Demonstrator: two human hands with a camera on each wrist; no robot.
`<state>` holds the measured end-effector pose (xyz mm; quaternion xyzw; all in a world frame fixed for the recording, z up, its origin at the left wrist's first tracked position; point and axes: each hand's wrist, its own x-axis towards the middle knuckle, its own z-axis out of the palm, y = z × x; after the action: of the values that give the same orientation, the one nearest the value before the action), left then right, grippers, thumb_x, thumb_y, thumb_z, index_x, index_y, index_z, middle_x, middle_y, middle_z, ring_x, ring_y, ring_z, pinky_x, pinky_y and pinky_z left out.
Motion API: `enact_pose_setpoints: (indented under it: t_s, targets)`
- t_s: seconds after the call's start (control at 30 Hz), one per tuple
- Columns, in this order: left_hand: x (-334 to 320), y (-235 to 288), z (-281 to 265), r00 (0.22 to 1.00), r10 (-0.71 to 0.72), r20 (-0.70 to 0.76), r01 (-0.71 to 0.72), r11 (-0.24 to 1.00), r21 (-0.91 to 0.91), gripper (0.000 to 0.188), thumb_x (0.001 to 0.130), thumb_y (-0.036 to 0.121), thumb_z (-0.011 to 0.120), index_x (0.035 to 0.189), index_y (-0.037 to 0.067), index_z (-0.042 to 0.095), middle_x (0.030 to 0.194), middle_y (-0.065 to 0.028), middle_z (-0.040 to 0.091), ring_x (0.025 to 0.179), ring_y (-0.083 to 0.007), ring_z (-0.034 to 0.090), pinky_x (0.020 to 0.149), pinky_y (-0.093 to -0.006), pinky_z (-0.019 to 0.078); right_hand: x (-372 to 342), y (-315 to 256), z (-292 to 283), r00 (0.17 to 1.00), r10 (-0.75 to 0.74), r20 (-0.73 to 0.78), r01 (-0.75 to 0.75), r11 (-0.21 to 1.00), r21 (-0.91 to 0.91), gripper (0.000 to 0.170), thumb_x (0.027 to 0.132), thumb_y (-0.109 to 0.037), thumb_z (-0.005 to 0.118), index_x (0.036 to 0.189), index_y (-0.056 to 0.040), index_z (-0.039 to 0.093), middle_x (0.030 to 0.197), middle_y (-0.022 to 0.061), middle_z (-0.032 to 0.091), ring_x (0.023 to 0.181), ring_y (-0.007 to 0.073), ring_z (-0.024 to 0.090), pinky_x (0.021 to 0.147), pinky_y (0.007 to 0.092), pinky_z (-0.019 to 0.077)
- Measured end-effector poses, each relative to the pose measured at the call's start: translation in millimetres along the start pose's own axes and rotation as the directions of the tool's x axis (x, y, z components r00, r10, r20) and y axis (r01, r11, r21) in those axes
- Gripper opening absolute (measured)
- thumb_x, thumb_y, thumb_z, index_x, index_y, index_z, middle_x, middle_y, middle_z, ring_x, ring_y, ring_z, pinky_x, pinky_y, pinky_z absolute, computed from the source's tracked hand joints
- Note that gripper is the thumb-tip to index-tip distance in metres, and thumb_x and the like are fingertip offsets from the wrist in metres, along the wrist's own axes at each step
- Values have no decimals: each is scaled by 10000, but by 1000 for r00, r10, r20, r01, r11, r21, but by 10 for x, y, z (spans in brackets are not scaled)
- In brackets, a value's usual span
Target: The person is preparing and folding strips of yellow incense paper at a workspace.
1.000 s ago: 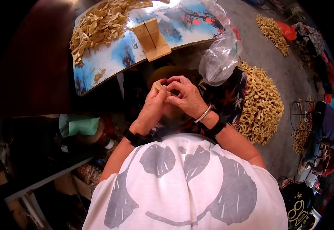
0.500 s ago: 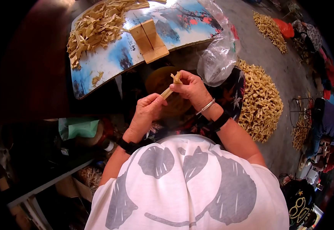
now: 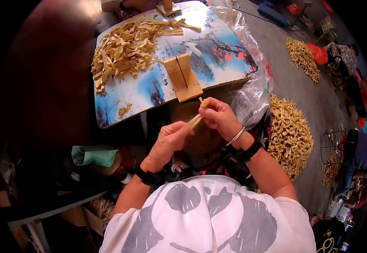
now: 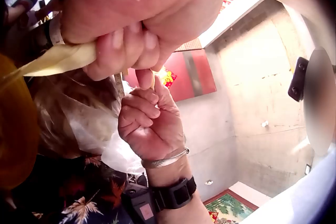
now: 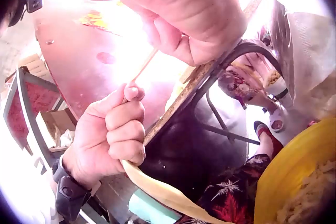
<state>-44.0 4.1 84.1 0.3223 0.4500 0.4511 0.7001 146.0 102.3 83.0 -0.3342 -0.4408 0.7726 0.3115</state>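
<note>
A pale yellow, flat strip [image 3: 195, 121] stretches between the two hands over the lap. My left hand [image 3: 170, 141] grips it in curled fingers, and a loose tail [image 5: 168, 192] hangs out below that fist in the right wrist view. My right hand [image 3: 222, 119] pinches the strip's far end between thumb and forefinger, where a folded bit [image 3: 205, 102] sticks up. Just beyond that hand, an L-shaped wooden block [image 3: 183, 76] with a dark slot stands at the table's near edge. Under the hands is a yellow bowl [image 5: 275, 176] holding pale pieces.
A heap of similar strips [image 3: 126, 50] covers the left of the painted table [image 3: 217, 63]. Clear plastic [image 3: 250, 99] hangs off its right edge. On the floor at right lies a big pile of knotted pieces [image 3: 290, 139]; a smaller pile [image 3: 302, 59] lies farther back.
The hands, close together at first, have drawn apart with the strip stretched between them. The head view has tilted up, so the table and hands sit lower in it.
</note>
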Motion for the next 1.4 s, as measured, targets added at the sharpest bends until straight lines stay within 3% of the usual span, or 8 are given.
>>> enact_pose_setpoints:
  t_s: [0.3, 0.43, 0.53, 0.7, 0.9, 1.03, 1.1, 1.4]
  targets:
    - [598, 632, -192, 891, 424, -162, -253, 761, 598, 194, 950, 187, 601, 853, 33, 667, 618, 31, 513, 559, -48, 443, 518, -227, 357, 611, -343, 55, 931, -356, -78, 326, 909, -259, 184, 982, -234, 607, 935, -56, 616, 678, -38, 567, 554, 32, 489, 492, 201, 391]
    - [933, 772, -348, 787, 595, -165, -269, 571, 776, 193, 922, 171, 621, 868, -8, 667, 660, -98, 622, 605, -127, 547, 605, -295, 465, 900, -437, 71, 817, -569, -95, 407, 685, -605, 202, 975, -222, 605, 945, -23, 610, 697, 72, 650, 573, 111, 607, 540, 270, 481]
    - [1113, 757, -391, 739, 650, -177, -308, 561, 768, 195, 956, 165, 597, 865, 13, 678, 632, 60, 498, 586, -42, 418, 532, -232, 356, 1046, -462, 68, 740, -669, -66, 392, 509, -766, 136, 931, -168, 622, 949, -34, 611, 745, 146, 669, 649, 277, 658, 596, 363, 513]
    - [1281, 637, -479, 713, 646, -271, -283, 620, 732, 208, 952, 160, 594, 845, 0, 673, 640, 38, 523, 604, -49, 444, 551, -235, 375, 1245, -236, -93, 638, -761, 115, 321, 127, -939, 149, 884, -182, 641, 928, -41, 623, 788, 166, 672, 763, 399, 635, 660, 429, 513]
    - [1024, 637, -455, 822, 469, -323, -348, 863, 366, 251, 978, 210, 543, 958, -6, 669, 669, 15, 532, 551, -125, 440, 541, -292, 391, 996, -322, -167, 839, -542, -52, 330, 583, -743, 182, 903, -208, 614, 950, -35, 643, 763, 152, 663, 692, 293, 652, 648, 380, 509]
    - [628, 630, -181, 924, 312, -221, -341, 934, -109, 277, 1000, 203, 496, 1085, -17, 641, 736, 24, 497, 631, -102, 429, 617, -262, 394, 654, -206, -215, 935, -353, -35, 278, 791, -545, 225, 998, -204, 562, 1011, -4, 666, 725, -32, 601, 673, 30, 514, 612, 210, 442]
    - [508, 493, -115, 946, 290, -143, -319, 910, -265, 297, 1008, 193, 494, 1146, -37, 623, 788, 13, 539, 730, -101, 484, 729, -250, 416, 404, -195, -161, 945, -325, -37, 225, 728, -648, 227, 980, -212, 596, 1059, -8, 659, 704, -20, 592, 654, 42, 518, 608, 221, 450]
    - [306, -168, 318, 850, 489, -198, -377, 825, 420, 119, 953, 60, 614, 1054, 18, 662, 911, 2, 667, 888, -59, 591, 789, -197, 481, -114, 130, 232, 751, -660, 29, 403, 424, -811, 210, 888, -235, 681, 992, -52, 677, 833, 132, 620, 725, 306, 617, 642, 375, 492]
